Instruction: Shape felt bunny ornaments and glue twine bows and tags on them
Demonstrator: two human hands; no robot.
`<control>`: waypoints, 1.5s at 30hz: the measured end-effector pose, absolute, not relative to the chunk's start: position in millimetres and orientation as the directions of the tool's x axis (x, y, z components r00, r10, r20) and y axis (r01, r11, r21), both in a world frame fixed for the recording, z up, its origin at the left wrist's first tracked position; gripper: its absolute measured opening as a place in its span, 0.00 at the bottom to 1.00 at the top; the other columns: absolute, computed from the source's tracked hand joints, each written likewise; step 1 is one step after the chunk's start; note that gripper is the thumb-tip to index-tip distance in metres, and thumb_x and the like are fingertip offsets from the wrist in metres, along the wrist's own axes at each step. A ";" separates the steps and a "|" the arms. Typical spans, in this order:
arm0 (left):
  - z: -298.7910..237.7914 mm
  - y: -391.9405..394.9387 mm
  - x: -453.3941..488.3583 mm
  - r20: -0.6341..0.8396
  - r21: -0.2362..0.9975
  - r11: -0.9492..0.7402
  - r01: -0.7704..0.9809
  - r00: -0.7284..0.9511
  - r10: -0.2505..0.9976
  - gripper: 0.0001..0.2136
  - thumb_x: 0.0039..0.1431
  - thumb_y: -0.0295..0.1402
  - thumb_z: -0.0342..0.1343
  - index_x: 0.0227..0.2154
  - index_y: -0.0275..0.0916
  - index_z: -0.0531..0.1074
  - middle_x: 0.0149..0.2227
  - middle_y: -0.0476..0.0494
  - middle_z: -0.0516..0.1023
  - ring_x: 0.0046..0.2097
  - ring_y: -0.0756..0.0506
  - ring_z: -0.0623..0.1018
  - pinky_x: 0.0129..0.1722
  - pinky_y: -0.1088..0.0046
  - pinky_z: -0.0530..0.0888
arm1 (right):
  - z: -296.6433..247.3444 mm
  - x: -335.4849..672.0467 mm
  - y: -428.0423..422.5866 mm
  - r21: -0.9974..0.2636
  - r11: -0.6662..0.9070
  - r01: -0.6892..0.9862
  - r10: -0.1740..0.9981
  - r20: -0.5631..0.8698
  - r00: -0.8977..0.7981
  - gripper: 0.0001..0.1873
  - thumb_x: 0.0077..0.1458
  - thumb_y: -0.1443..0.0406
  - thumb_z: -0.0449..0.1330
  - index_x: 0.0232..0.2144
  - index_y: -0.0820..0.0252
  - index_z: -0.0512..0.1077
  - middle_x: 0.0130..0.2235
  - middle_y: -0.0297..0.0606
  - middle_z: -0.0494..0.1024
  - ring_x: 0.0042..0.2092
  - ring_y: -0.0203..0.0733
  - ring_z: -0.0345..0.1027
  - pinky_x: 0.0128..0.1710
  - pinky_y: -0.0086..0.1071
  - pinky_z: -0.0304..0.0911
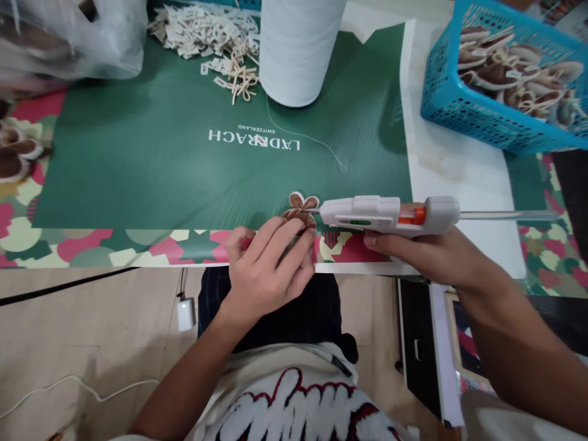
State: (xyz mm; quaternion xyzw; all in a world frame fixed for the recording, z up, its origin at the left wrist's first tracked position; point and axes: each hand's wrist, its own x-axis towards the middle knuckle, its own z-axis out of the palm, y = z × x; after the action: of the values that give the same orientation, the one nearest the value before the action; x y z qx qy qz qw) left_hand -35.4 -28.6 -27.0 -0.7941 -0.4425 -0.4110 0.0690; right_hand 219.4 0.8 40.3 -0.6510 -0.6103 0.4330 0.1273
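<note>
My right hand (pixel 416 251) grips a white glue gun (pixel 390 214) with an orange trigger, held level at the table's front edge. A clear glue stick (pixel 509 215) pokes out of its back toward the right. The nozzle points left and meets a small brown bow-shaped fabric piece (pixel 301 211) with cream edging. My left hand (pixel 269 263) pinches that piece from below, fingers curled together. Both rest over the green mat (pixel 160 165) printed with white lettering.
A large white thread cone (pixel 298 49) stands at the back, its thread trailing across the mat. Cream tags and small bows (pixel 211 33) lie piled beside it. A blue basket (pixel 500 73) of brown pieces sits back right. A plastic bag (pixel 68 37) is back left.
</note>
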 end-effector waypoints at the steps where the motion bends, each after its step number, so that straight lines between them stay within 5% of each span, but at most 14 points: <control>1: -26.8 -28.5 -35.4 0.715 0.253 -0.599 0.759 0.271 0.645 0.11 0.57 0.26 0.63 0.43 0.41 0.80 0.43 0.46 0.87 0.43 0.41 0.83 0.45 0.59 0.60 | 40.5 219.4 0.6 -0.689 -0.233 0.686 0.901 -0.418 -0.115 0.23 0.48 0.43 0.70 0.24 0.54 0.76 0.25 0.31 0.73 0.30 0.43 0.66 0.35 0.37 0.66; 11: -28.8 -30.5 -36.3 0.695 0.278 -0.594 0.755 0.269 0.667 0.13 0.59 0.27 0.62 0.46 0.45 0.79 0.45 0.47 0.86 0.45 0.40 0.83 0.50 0.58 0.62 | 41.8 221.9 0.9 -0.671 -0.233 0.704 0.891 -0.437 -0.121 0.26 0.50 0.41 0.68 0.22 0.56 0.74 0.24 0.32 0.72 0.31 0.43 0.65 0.36 0.38 0.66; 22: -27.4 -29.5 -35.4 0.700 0.252 -0.595 0.763 0.281 0.656 0.11 0.58 0.27 0.64 0.44 0.42 0.79 0.44 0.45 0.87 0.44 0.40 0.84 0.46 0.58 0.62 | 39.8 222.2 -5.5 -0.666 -0.280 0.691 0.891 -0.448 -0.071 0.23 0.50 0.41 0.69 0.31 0.53 0.81 0.32 0.33 0.81 0.37 0.49 0.74 0.36 0.38 0.68; 34: -26.8 -30.8 -37.3 0.689 0.297 -0.593 0.748 0.262 0.676 0.13 0.57 0.26 0.64 0.46 0.41 0.78 0.45 0.42 0.86 0.46 0.38 0.84 0.46 0.59 0.66 | 37.2 225.2 -22.8 -0.731 -0.321 0.602 0.904 -0.426 -0.035 0.23 0.54 0.45 0.70 0.47 0.44 0.84 0.50 0.32 0.85 0.55 0.59 0.76 0.61 0.54 0.67; 38: -23.0 -31.6 -40.0 0.655 0.397 -0.614 0.683 0.257 0.710 0.12 0.58 0.23 0.62 0.45 0.40 0.75 0.46 0.39 0.86 0.47 0.39 0.85 0.45 0.63 0.71 | 31.3 226.2 -35.4 -0.829 -0.321 0.457 0.912 -0.401 -0.085 0.20 0.58 0.46 0.68 0.47 0.46 0.84 0.49 0.34 0.86 0.54 0.57 0.78 0.59 0.51 0.70; 45: -22.9 -31.3 -39.9 0.647 0.392 -0.613 0.686 0.268 0.714 0.12 0.59 0.22 0.62 0.45 0.40 0.75 0.47 0.38 0.86 0.48 0.38 0.85 0.46 0.62 0.72 | 39.2 217.8 -37.3 -0.817 -0.114 0.565 0.901 -0.325 -0.287 0.19 0.62 0.52 0.65 0.56 0.35 0.79 0.55 0.28 0.83 0.57 0.57 0.77 0.64 0.54 0.68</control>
State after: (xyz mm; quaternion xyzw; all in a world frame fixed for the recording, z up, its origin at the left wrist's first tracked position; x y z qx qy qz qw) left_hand -39.9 -31.3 -22.9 -0.7960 -0.4397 -0.4157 -0.0167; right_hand 217.8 -37.3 39.2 -0.5708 -0.6423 0.4808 0.1746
